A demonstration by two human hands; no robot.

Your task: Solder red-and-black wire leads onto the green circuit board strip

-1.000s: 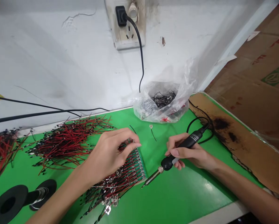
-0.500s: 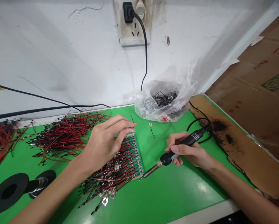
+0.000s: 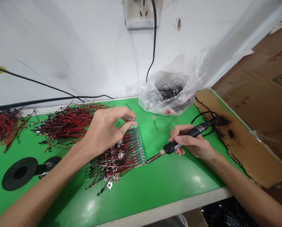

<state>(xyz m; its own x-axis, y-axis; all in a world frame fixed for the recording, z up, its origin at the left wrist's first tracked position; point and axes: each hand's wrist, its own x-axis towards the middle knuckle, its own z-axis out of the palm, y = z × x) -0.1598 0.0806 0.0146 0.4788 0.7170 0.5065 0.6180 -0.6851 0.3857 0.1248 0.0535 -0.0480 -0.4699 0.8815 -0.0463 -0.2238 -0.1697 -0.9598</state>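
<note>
The green workbench [image 3: 141, 189] carries heaps of red-and-black wires [image 3: 70, 126], a wired circuit board [image 3: 142, 148], a solder spool [image 3: 11, 179], a plastic bag [image 3: 150, 101] and scorched cardboard [image 3: 249, 151].

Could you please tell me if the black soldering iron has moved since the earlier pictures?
Yes: the black soldering iron now has its metal tip closer to the near corner of the green circuit-board strip.

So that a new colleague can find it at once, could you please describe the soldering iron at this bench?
On the green bench top, find the clear plastic bag of wires. Right of it and nearer you, the right hand holds a black soldering iron, its metal tip pointing at the corner of the circuit board.
</note>
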